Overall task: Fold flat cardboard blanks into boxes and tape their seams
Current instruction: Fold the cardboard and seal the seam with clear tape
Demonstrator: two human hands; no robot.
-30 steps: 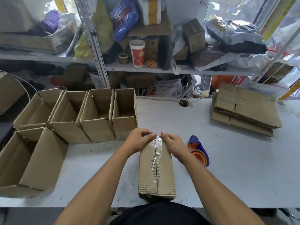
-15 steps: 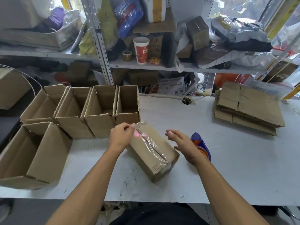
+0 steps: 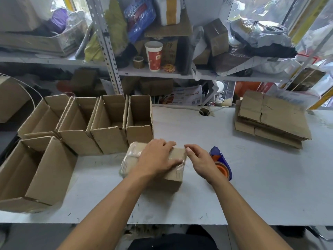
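A person's two bare forearms reached over a white worktable (image 3: 252, 186). One taped cardboard box (image 3: 175, 175) lay on its side near the table's middle, its clear tape glinting. The left hand (image 3: 156, 157) pressed flat on top of it, fingers spread and lying on the cardboard rather than gripping. The right hand (image 3: 200, 161) hung just beside the box's right end, fingers loosely curled and apart, holding nothing; whether its fingertips touched the box could not be told.

Four open boxes (image 3: 108, 134) stood in a row at the left rear of the table, touching side to side, and a fifth, larger open box (image 3: 43, 174) sat nearer at the left edge, partly cut off by the frame. One stack of flat cardboard blanks (image 3: 275, 121) lay at the right rear; the number of sheets could not be counted. One blue and orange tape dispenser (image 3: 222, 163) rested just behind the right hand, partly hidden by it.

The left hand covered much of the box's top, and that box looked blurred. The shelves (image 3: 162, 73) behind held a red paper cup (image 3: 153, 56) amid clutter hard to make out.

Half a second earlier the box lay diagonally with the left hand at its far corner; now it lay crosswise under that palm, and the right hand had come closer.
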